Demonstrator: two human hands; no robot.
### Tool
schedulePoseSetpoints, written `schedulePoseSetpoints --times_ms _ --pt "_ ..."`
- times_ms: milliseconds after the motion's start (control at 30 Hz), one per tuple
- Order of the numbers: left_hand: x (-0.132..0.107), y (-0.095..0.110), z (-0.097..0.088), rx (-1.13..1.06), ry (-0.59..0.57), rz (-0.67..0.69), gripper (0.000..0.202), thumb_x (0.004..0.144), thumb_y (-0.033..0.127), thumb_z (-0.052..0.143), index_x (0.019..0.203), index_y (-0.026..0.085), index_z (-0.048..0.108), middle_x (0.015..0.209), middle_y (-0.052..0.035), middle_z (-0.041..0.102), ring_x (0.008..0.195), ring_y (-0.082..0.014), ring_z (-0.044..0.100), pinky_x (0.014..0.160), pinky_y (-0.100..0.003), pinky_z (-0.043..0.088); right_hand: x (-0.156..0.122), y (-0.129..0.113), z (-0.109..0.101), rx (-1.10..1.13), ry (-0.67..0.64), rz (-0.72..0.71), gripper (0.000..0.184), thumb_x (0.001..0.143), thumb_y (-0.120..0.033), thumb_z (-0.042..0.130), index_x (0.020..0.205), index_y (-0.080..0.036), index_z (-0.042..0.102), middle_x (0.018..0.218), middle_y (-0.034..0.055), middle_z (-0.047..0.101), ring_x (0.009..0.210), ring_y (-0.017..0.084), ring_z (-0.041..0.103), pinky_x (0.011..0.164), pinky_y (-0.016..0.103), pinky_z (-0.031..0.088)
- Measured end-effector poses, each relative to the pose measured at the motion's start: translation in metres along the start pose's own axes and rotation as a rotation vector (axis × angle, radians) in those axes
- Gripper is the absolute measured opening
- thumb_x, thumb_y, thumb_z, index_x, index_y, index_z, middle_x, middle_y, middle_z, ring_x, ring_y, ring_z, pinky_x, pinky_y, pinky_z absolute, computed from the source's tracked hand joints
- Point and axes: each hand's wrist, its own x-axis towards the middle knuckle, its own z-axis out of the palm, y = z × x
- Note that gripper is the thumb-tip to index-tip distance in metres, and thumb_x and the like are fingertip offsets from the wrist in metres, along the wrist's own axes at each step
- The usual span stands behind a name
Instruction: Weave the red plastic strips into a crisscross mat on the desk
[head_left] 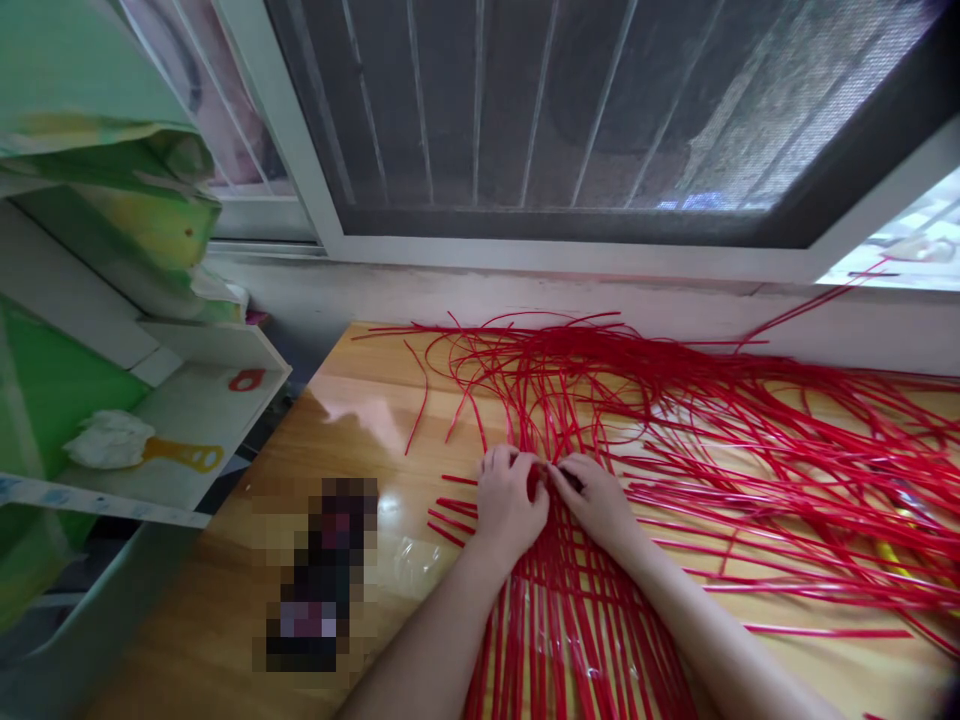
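Many thin red strips [675, 420] lie fanned over a wooden table [247, 560]; nearer me they form a woven mat [577, 630]. My left hand [510, 500] and my right hand [596, 500] meet at the mat's far edge, fingers curled and pinched on red strips between them. Both forearms lie over the woven part.
A window with a dark screen [562, 110] and white sill runs along the table's far side. A green and white shelf unit [97, 330] stands at the left with a crumpled tissue [109, 440]. A blurred dark object [322, 580] and clear plastic wrap [409, 565] lie at left.
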Motion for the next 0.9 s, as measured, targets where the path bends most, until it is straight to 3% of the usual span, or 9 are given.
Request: schedulePoseSetpoints --times_ms 133,400,600,733,900 --pt "0.002 -0.001 0.003 0.140 -0.049 -0.038 0.022 0.071 0.023 0.056 0.093 0.025 0.056 0.097 -0.0049 0.049 0.097 -0.0219 0.043 0.084 -0.036 0.034 -0.001 -0.001 0.001 0.004 0.034 0.010 0.033 0.087 -0.035 0.035 0.062 -0.021 0.050 0.065 0.0039 0.054 0.064 0.017 0.051 0.060 0.029 0.042" --pt "0.008 -0.005 0.013 0.138 0.000 -0.059 0.023 0.075 0.027 0.053 0.097 0.023 0.056 0.095 -0.0051 0.051 0.095 -0.0220 0.043 0.084 -0.036 0.032 -0.002 0.002 0.005 0.068 0.044 0.029 0.026 0.086 -0.033 0.040 0.067 -0.020 0.051 0.070 0.0044 0.055 0.069 0.018 0.052 0.066 0.031 0.043" --pt "0.015 -0.005 0.022 0.139 0.021 -0.070 0.018 0.077 0.032 0.053 0.089 0.020 0.059 0.091 -0.0053 0.053 0.092 -0.0219 0.045 0.082 -0.037 0.033 -0.002 0.003 0.003 0.151 0.049 0.021 0.025 0.085 -0.036 0.042 0.075 -0.021 0.057 0.076 0.0060 0.059 0.075 0.019 0.056 0.071 0.034 0.046" --pt "0.016 -0.007 0.017 0.021 0.011 -0.075 0.009 0.074 0.027 0.057 0.080 0.021 0.060 0.087 -0.0022 0.055 0.089 -0.0190 0.047 0.082 -0.035 0.034 -0.001 0.003 0.002 0.150 0.027 0.101 0.027 0.085 -0.039 0.041 0.074 -0.020 0.057 0.076 0.0059 0.061 0.073 0.020 0.057 0.068 0.033 0.046" --pt "0.010 -0.011 0.003 -0.194 -0.024 0.006 0.012 0.070 0.021 0.061 0.082 0.021 0.060 0.089 -0.0008 0.054 0.089 -0.0164 0.049 0.083 -0.033 0.036 0.001 0.007 0.005 0.089 -0.002 0.127 0.027 0.085 -0.036 0.037 0.071 -0.020 0.055 0.074 0.0061 0.060 0.072 0.020 0.056 0.067 0.032 0.044"
